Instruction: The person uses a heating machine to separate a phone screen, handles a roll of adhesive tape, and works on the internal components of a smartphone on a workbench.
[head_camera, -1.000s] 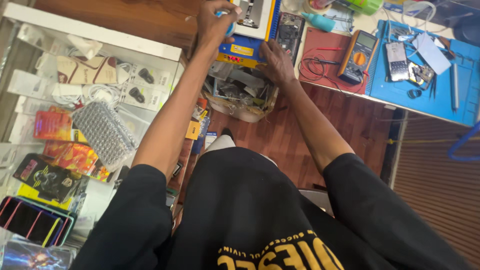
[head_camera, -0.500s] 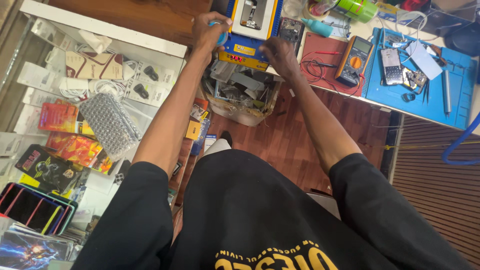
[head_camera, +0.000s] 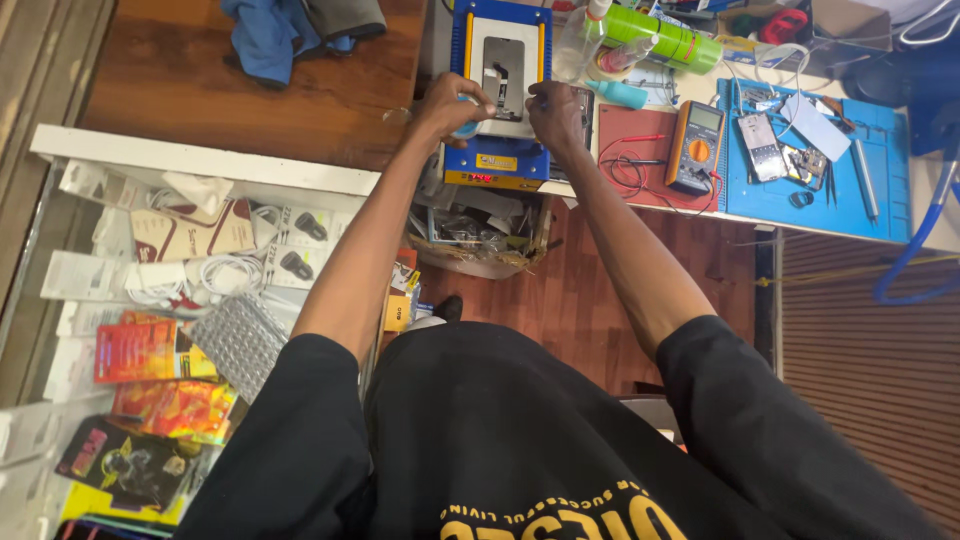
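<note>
Your view is bright and evenly lit, apparently from overhead. Colours on the blue mat (head_camera: 880, 190) look saturated. Soft shadows fall under your forearms and below the worktop (head_camera: 250, 90) edge. The glass display case (head_camera: 150, 300) shows mild glare. Wide-angle distortion bends straight lines near the edges, and your fingers (head_camera: 470, 100) look slightly soft.

Phone (head_camera: 503, 72) on heating machine (head_camera: 497, 150), multimeter (head_camera: 696, 145) right, perhaps a bin (head_camera: 480, 228) below.
</note>
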